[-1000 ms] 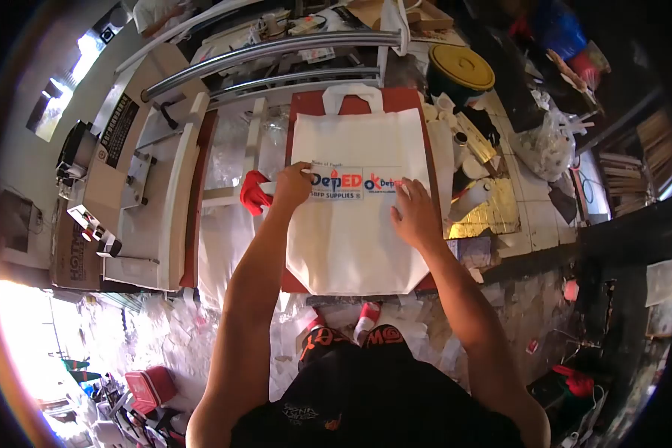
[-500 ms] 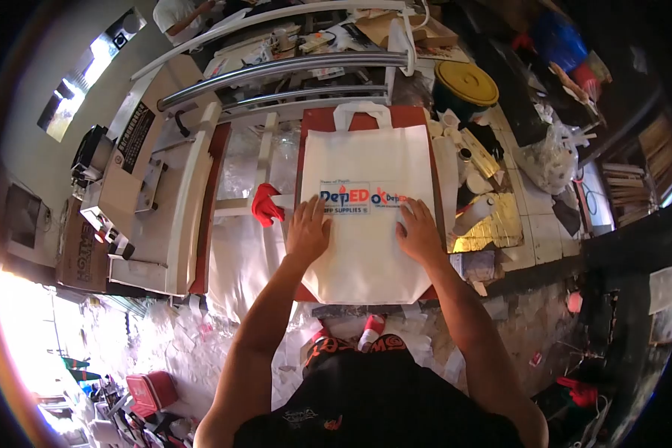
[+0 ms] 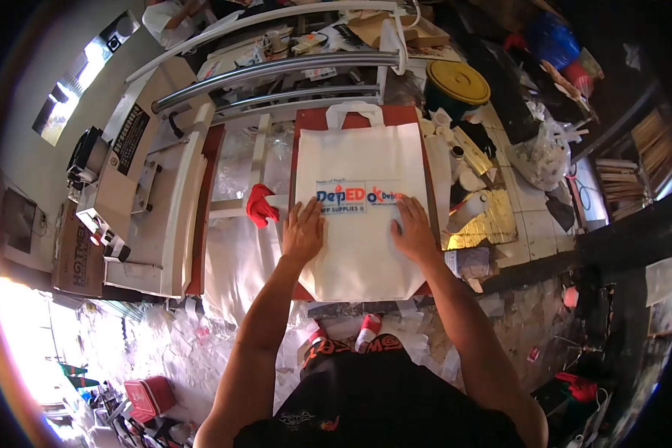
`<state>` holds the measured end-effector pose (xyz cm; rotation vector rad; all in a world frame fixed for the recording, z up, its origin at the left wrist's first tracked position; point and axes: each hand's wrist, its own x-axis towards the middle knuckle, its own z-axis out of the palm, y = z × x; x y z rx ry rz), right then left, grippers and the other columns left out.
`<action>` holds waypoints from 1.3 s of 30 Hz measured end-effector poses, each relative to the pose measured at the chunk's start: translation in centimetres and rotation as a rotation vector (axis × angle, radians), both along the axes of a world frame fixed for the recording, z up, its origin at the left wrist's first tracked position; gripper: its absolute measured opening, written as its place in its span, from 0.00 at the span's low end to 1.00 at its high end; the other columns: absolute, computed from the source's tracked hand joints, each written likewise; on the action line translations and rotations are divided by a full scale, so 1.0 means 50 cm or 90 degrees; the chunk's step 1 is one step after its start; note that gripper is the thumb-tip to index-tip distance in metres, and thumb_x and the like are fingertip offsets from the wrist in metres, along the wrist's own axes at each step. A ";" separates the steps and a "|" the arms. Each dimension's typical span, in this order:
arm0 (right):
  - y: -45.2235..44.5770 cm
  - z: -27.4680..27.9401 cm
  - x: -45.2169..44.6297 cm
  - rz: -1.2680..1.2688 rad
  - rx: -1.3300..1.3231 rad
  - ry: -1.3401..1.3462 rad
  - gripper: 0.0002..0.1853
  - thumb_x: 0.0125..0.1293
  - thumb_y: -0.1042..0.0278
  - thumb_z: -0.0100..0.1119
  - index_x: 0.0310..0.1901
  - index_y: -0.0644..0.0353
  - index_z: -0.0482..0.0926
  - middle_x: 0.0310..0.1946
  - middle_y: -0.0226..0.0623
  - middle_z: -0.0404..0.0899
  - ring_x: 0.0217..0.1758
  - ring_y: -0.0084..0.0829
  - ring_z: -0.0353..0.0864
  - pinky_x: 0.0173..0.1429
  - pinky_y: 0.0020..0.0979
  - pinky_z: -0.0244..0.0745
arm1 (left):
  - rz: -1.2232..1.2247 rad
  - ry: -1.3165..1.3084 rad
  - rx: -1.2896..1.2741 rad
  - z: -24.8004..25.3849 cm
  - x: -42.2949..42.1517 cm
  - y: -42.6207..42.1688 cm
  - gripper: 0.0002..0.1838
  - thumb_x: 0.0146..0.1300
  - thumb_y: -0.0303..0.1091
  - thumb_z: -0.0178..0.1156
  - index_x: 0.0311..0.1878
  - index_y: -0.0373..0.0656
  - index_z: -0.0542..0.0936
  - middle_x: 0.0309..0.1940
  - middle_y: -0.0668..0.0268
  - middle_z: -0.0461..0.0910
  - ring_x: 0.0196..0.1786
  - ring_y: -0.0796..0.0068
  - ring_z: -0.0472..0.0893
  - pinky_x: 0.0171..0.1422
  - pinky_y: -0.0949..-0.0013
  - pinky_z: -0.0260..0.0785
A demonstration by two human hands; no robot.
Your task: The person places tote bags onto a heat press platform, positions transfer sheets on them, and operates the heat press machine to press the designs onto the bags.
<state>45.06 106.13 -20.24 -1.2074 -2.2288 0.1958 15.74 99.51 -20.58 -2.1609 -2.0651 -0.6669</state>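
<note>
A white tote bag (image 3: 362, 257) with a printed DepED logo lies flat on a red board (image 3: 312, 119), its handle loop pointing away from me. My left hand (image 3: 303, 230) rests on the bag's left side, fingers stretched out beside the print. On the right side my right hand (image 3: 414, 228) lies with fingers extended, their tips near the smaller logo. A clear printed rectangle (image 3: 341, 198) covers the left part of the lettering; whether it is a film or ink, I cannot tell. Neither hand grips anything.
Left of the board stands a heat press machine (image 3: 138, 157) with metal rails (image 3: 276, 78). A red cloth (image 3: 260, 205) hangs on its white frame. To the right are a yellow-lidded bucket (image 3: 458, 82), rolls and a gold foil sheet (image 3: 493, 224). Another person (image 3: 170, 26) is at the far left.
The whole view has shifted slightly left. Both hands stay flat on the bag, with little movement against it.
</note>
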 end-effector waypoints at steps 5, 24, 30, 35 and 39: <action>0.001 -0.002 -0.007 -0.016 -0.001 0.011 0.27 0.62 0.67 0.60 0.60 0.73 0.72 0.66 0.55 0.68 0.72 0.56 0.63 0.76 0.48 0.59 | -0.008 0.001 0.003 0.003 -0.003 0.001 0.23 0.71 0.39 0.52 0.68 0.46 0.73 0.70 0.64 0.71 0.70 0.49 0.66 0.71 0.43 0.60; -0.302 -0.047 0.439 -0.452 -0.178 0.166 0.19 0.76 0.58 0.52 0.55 0.68 0.76 0.53 0.53 0.78 0.55 0.43 0.80 0.62 0.40 0.74 | 0.619 0.108 -0.008 0.390 -0.652 -0.412 0.28 0.60 0.38 0.63 0.62 0.39 0.70 0.63 0.51 0.72 0.65 0.48 0.74 0.65 0.49 0.70; -0.349 -0.061 0.449 -0.462 -0.200 0.257 0.26 0.75 0.43 0.51 0.52 0.63 0.79 0.46 0.48 0.84 0.50 0.46 0.84 0.53 0.39 0.77 | 0.493 0.145 -0.162 0.237 -0.901 -0.391 0.23 0.63 0.43 0.57 0.57 0.38 0.73 0.57 0.46 0.76 0.61 0.43 0.76 0.62 0.46 0.70; -0.243 -0.056 0.358 -0.288 -0.079 0.316 0.09 0.73 0.66 0.57 0.48 0.63 0.77 0.41 0.42 0.80 0.44 0.35 0.80 0.49 0.36 0.76 | 0.499 0.036 -0.136 0.347 -0.666 -0.383 0.19 0.68 0.47 0.58 0.49 0.40 0.75 0.52 0.47 0.76 0.55 0.42 0.78 0.56 0.44 0.70; -0.191 0.095 0.169 -0.154 0.025 0.223 0.07 0.66 0.73 0.60 0.45 0.60 0.78 0.44 0.44 0.80 0.50 0.47 0.79 0.56 0.43 0.73 | 0.431 0.059 -0.108 0.373 -0.513 -0.372 0.18 0.68 0.47 0.58 0.46 0.40 0.76 0.47 0.49 0.77 0.51 0.41 0.79 0.51 0.44 0.71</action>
